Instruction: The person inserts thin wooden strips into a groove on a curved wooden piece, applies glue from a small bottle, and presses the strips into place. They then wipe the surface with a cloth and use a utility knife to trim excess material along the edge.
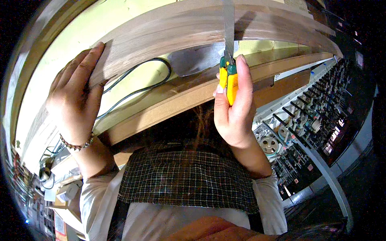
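Note:
My left hand (74, 82) grips a long wooden board (161, 34) near its left part. The fingers lie over the board's face and the thumb is at its near edge. In my right hand (237, 106) is a hand tool with a yellow and dark green handle (232, 86). Its long, flat metal blade (228, 26) points away from me and lies across the board. I cannot make out whether the blade has teeth. The fisheye view bends the board into an arc.
A dark cable (163, 60) loops on the pale yellow surface (134, 86) beside a grey sheet (193, 60). A light wooden edge (161, 112) runs in front of me. To the right stands a rack with rows of black pegs (299, 106) and a roll (269, 145).

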